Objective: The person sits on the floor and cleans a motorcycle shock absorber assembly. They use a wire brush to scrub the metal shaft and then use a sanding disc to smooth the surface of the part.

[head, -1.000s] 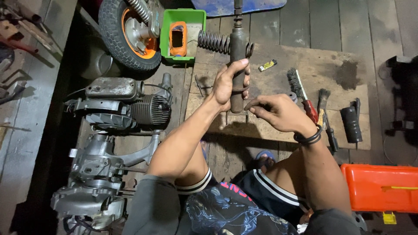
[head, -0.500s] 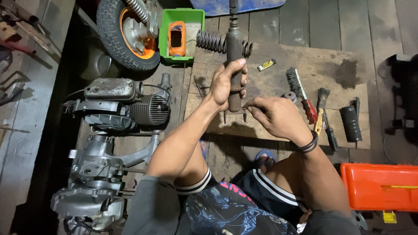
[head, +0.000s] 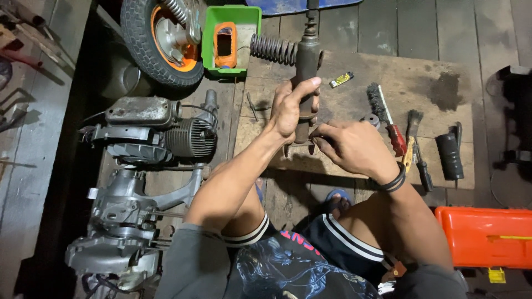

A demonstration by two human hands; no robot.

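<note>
A dark, greasy shock absorber (head: 308,55) lies lengthwise on a worn wooden board (head: 432,72). My left hand (head: 291,105) wraps around its body, thumb along the right side. My right hand (head: 352,147) pinches the forked lower end (head: 299,145) of the shock with its fingertips; a black band circles that wrist. A coil spring (head: 272,49) lies beside the shock's upper part, to its left.
On the board to the right lie a wire brush with a red handle (head: 385,116), a paint brush (head: 411,138), a black cylinder (head: 449,155) and a small yellow lighter (head: 341,80). A green bin (head: 210,33), a wheel (head: 160,39), engine parts (head: 149,133) at left; orange toolbox (head: 482,235) at right.
The view has shifted slightly. My left hand stays on the shock body while my right hand has slid left, down to the shock's lower end.
</note>
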